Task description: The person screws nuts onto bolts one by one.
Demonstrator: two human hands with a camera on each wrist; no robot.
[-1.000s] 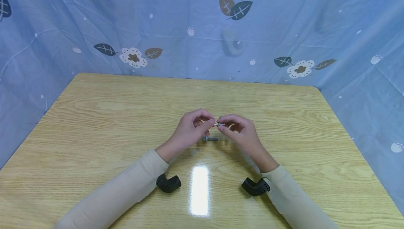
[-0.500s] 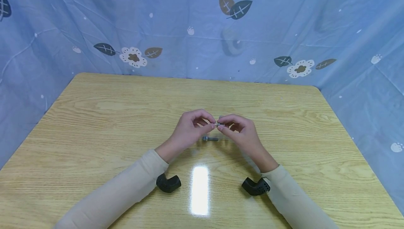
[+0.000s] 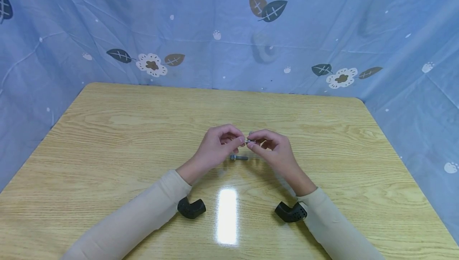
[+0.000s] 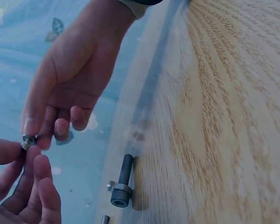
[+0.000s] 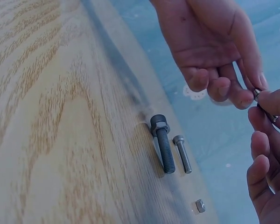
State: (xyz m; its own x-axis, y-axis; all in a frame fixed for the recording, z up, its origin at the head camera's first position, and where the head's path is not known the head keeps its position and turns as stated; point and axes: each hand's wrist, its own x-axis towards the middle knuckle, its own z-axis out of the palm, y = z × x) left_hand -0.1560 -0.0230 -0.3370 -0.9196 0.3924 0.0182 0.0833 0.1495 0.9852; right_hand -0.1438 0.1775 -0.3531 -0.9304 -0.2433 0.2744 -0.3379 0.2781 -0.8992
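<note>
In the head view my left hand (image 3: 216,144) and right hand (image 3: 275,153) meet fingertip to fingertip above the table. Between them both pinch a small metal bolt (image 3: 250,141), lying crosswise, its thin shaft showing at my right fingertips. A bit of bright metal also shows there in the left wrist view; fingers cover most of the piece, and I cannot tell which hand has its head. Just below on the table lies a larger dark bolt (image 5: 164,144) with a nut on it near its head. Beside it are a thinner socket-head screw (image 5: 182,154) and a loose nut (image 5: 200,206).
The wooden table (image 3: 118,140) spreads out on every side of the hands. A blue patterned cloth (image 3: 215,33) hangs behind it. Black curved pieces (image 3: 291,212) sit at both sleeve cuffs. A bright light reflection (image 3: 226,216) lies on the tabletop in front.
The left fingertips have closed in tighter on the small bolt and shifted back a little, in a small rolling movement. The right hand and the bolt on the table keep their places.
</note>
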